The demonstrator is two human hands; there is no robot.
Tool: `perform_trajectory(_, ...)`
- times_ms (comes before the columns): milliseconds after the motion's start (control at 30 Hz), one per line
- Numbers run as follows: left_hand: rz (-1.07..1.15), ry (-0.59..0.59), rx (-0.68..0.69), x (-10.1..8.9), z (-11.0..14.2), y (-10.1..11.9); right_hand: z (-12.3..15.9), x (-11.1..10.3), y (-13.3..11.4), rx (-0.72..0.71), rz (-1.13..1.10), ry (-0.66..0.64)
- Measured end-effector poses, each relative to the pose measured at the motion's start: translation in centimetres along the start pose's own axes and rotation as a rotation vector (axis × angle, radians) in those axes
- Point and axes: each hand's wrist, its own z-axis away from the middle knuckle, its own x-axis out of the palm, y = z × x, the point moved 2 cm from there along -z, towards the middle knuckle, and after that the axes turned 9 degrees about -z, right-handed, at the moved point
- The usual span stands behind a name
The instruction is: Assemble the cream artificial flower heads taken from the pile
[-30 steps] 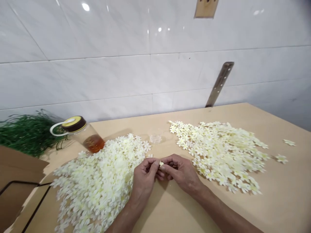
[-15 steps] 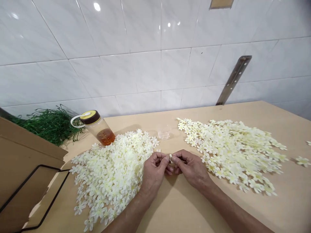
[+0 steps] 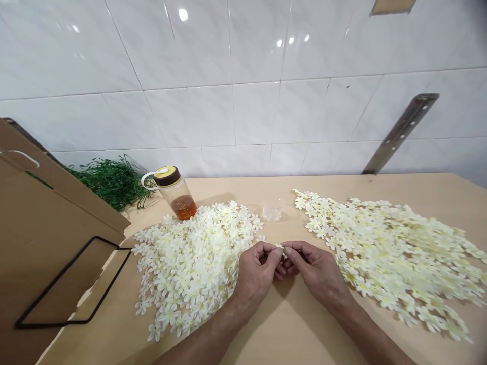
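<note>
Head view: right of the bottle (image 3: 177, 195), left hand (image 3: 255, 274) and right hand (image 3: 323, 276) pinch one small flower (image 3: 280, 247) between thumbs and fingertips; a light, even grip should spare its petals.

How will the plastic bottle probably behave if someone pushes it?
The bottle may slosh inside, since amber liquid fills only its lower part. That low weight may resist tipping, but its round body could roll if it fell.

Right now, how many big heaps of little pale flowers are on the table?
2: the left heap, in front of the bottle, and the right heap, right of the right hand.
</note>
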Motion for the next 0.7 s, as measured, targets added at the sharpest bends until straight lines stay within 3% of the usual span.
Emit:
perform_trajectory(200, -0.002, -0.014, -0.008, 0.06, -0.08, -0.18, 0.01, -0.1, -0.32, 0.043, -0.017, -0.002)
perform_trajectory(567, -0.016, -0.025, -0.043, 0.02, -0.11, 0.1, 0.41, 0.02, -0.77, -0.053, 0.086, 0.029)
perform_trajectory(700, -0.015, -0.037, -0.041, -0.08, -0.05, 0.42, 0.21, -0.12, -0.54, -0.026, 0.056, 0.017)
